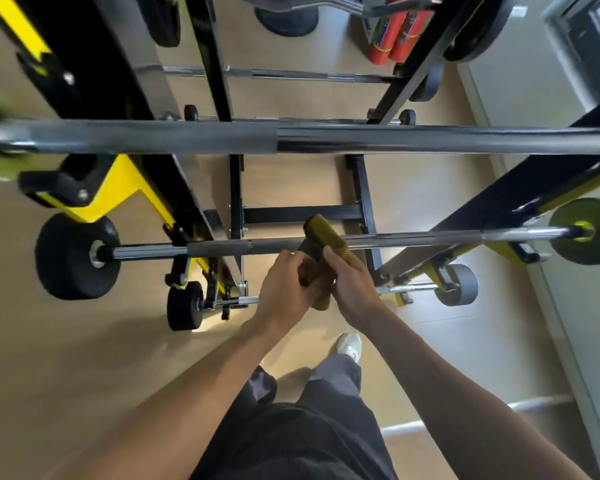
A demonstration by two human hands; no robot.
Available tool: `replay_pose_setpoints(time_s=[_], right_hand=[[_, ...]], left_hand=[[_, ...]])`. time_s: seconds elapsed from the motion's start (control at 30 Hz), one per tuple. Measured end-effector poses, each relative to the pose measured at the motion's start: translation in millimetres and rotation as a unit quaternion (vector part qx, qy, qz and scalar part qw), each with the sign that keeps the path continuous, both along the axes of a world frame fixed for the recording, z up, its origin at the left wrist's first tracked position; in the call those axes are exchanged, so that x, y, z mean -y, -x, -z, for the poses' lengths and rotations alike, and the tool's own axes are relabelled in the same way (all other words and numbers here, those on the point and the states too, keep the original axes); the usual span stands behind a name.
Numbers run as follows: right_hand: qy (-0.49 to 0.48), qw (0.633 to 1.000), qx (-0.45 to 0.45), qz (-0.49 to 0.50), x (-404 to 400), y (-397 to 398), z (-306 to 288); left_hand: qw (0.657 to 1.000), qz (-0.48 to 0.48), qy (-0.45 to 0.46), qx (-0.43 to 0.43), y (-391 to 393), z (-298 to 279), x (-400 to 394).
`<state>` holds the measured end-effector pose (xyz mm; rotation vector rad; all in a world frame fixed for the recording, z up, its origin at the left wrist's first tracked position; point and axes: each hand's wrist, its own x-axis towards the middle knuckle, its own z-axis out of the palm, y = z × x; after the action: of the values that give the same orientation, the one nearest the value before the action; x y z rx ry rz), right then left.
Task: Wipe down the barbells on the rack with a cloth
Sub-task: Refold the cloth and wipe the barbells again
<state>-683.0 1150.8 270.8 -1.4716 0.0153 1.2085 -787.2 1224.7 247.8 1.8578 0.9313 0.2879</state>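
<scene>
Both hands meet low in front of the person: left hand and right hand each grip the folded olive cloth. Just beyond them the barbell runs left to right on the black-and-yellow rack, equally near either hand, above the tan gym floor.

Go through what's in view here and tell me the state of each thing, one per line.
Cloth: folded, held by both hands.
Left hand: gripping the cloth.
Right hand: gripping the cloth.
Nearest bar: lying level on the rack, untouched.
Bar beyond the hands: racked, weights on both ends.
</scene>
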Motion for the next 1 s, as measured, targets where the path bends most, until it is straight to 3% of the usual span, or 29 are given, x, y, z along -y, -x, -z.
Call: replay_pose_setpoints(time_s=[0.1,0.2,0.23,0.27,0.33,0.37,0.4,0.5,0.57,0.67,0.77,0.9,1.0], right_hand=[[0.024,0.984,0.177,-0.016,-22,14,-3],[0.052,0.923,0.380,-0.023,-44,23,13],[0.044,0.898,0.433,-0.069,-49,23,25],[0.046,0.849,0.498,-0.167,-54,22,39],[0.106,0.673,0.616,-0.396,-62,16,68],[0.140,0.599,0.644,-0.455,-68,14,77],[0.162,0.565,0.653,-0.477,-75,15,78],[0.142,0.541,0.670,-0.487,-105,22,72],[0.127,0.534,0.650,-0.525,-122,25,65],[0.132,0.547,0.610,-0.558,-136,29,56],[0.101,0.552,0.595,-0.576,-156,64,55],[0.089,0.501,0.604,-0.613,-181,105,60],[0.051,0.520,0.611,-0.595,-166,78,61]], left_hand=[[0.999,0.014,-0.015,0.029,13,-2,-19],[0.999,0.029,0.037,0.022,25,-3,-38],[0.998,0.025,0.050,0.008,30,-1,-43],[0.999,0.012,0.047,-0.013,37,3,-48],[0.997,-0.050,-0.002,-0.055,53,11,-57],[0.993,-0.095,-0.044,-0.056,64,15,-62],[0.986,-0.138,-0.088,-0.043,76,18,-68],[0.952,-0.239,-0.190,-0.028,109,24,-95],[0.928,-0.264,-0.245,-0.099,125,37,-115],[0.919,-0.177,-0.261,-0.236,127,61,-130],[0.916,-0.100,-0.239,-0.306,116,77,-126],[0.896,-0.083,-0.300,-0.317,121,78,-129],[0.899,-0.121,-0.316,-0.278,119,77,-128]])
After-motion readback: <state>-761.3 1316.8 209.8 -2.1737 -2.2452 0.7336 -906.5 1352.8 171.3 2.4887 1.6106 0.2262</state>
